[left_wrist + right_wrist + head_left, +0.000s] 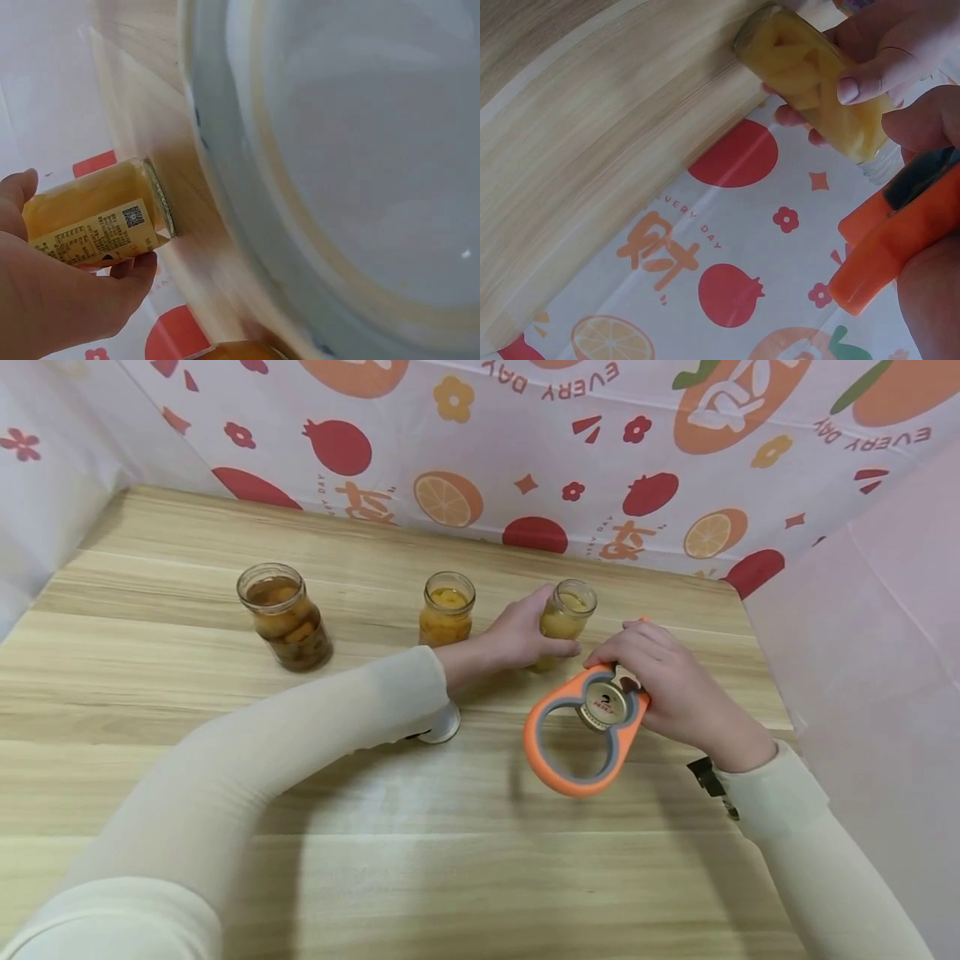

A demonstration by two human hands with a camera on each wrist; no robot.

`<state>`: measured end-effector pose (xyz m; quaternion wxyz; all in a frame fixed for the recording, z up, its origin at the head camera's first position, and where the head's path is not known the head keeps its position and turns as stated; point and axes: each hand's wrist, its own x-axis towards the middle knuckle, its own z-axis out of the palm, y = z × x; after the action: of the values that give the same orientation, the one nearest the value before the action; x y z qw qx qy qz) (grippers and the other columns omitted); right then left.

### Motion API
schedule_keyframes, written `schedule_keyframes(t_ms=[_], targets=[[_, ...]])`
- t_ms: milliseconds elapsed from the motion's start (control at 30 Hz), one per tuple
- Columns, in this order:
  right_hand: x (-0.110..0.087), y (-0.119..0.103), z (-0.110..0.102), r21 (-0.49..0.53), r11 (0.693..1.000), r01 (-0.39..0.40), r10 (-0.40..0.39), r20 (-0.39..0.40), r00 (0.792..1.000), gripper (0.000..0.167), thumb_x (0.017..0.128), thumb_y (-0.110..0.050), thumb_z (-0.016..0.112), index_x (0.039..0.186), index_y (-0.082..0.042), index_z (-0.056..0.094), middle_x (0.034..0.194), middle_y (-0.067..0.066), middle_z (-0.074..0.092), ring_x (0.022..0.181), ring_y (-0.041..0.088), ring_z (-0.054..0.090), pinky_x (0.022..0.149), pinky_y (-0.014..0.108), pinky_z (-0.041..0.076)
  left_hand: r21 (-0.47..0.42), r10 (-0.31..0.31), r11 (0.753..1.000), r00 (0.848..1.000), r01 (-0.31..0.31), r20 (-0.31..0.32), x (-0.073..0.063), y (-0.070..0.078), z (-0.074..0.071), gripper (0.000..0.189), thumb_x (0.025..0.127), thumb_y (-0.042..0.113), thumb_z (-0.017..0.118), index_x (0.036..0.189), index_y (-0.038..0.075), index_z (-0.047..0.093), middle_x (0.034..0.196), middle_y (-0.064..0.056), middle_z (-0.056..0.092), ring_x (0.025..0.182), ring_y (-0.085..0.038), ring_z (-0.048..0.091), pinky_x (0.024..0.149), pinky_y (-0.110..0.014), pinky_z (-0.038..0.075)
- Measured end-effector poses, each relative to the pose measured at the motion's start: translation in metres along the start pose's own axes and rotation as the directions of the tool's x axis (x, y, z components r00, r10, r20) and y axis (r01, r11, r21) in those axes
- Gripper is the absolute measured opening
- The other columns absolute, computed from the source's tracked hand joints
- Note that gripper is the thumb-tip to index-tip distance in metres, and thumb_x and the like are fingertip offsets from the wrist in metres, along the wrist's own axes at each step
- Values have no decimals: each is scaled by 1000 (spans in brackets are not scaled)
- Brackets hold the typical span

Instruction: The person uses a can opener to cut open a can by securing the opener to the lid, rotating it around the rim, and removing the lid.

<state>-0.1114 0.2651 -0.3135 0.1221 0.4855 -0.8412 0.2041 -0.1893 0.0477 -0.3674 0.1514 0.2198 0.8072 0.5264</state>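
My left hand grips an open glass jar of pale yellow fruit pieces, thumb on the near side. In the left wrist view the jar's printed label shows. My right hand holds an orange and grey jar opener by its handle, just in front of that jar. A gold lid sits in the opener's smaller ring, while the larger ring has nothing in it. The right wrist view has the opener's orange handle between fingers and palm, close beside the jar's mouth.
An open jar of orange fruit stands behind my left forearm, its lower part hidden. Further left stands an open jar of darker brown fruit. A pale round lid lies beneath my left sleeve. A fruit-printed cloth borders the wooden table.
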Motion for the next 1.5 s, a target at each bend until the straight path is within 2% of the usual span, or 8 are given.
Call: schedule_keyframes(t_ms=[233,533,733,867,1000,1233,1367,1500], targets=[[0,0,-1,9,1000,-28,28,13,1000,39,77,12,65,110,-8,66,104,-2,65,97,18,51,109,36,35,-7,-11,1000,1000,11,2,7,-2,1,75,85,26,81,146,17,38,129,0,59,113,-15,55,102,-34,44],[0,0,-3,7,999,-49,49,20,999,48,73,19,58,110,-10,66,103,-3,65,99,19,52,112,40,34,-8,-23,1000,1000,23,-14,8,1,4,81,85,27,81,149,17,34,133,-1,58,118,-15,55,105,-36,43],[2,0,-3,-6,999,-53,53,33,998,45,75,17,58,111,-9,66,104,-2,65,101,19,52,112,39,34,-34,-55,998,998,53,-41,2,1,0,97,79,31,86,153,22,23,148,-8,47,133,-24,47,112,-43,37],[4,1,-4,-9,999,-47,47,30,998,41,76,14,62,111,-8,66,104,-1,65,100,20,52,106,36,37,-33,-72,997,997,71,-31,-8,0,-6,104,78,24,87,156,23,18,157,-14,37,143,-31,38,117,-48,30],[5,1,-4,-7,999,-50,50,27,998,43,75,15,57,110,-8,66,104,0,65,98,19,52,97,33,38,-8,-71,997,997,71,-12,-22,2,-11,103,82,21,83,158,19,13,161,-17,27,146,-33,32,118,-48,29],[4,3,-1,1,999,-52,52,30,998,37,78,10,59,110,-8,65,103,0,64,96,17,52,94,32,40,48,-22,999,999,23,-26,-56,13,-13,88,88,22,76,157,14,22,160,-14,24,147,-25,25,118,-44,28],[3,2,-1,5,998,-66,66,39,997,31,81,0,70,111,-9,65,102,-1,63,95,16,51,88,30,40,8,-7,1000,997,7,-71,-75,19,-12,86,87,21,75,156,16,24,159,-12,23,145,-24,28,117,-44,30],[6,0,-1,3,998,-67,66,33,997,34,80,-8,79,111,-10,65,101,-2,63,95,15,52,86,31,43,-81,26,996,994,-34,-105,-90,21,-11,77,88,15,73,153,13,31,156,-9,30,142,-21,32,116,-43,32]])
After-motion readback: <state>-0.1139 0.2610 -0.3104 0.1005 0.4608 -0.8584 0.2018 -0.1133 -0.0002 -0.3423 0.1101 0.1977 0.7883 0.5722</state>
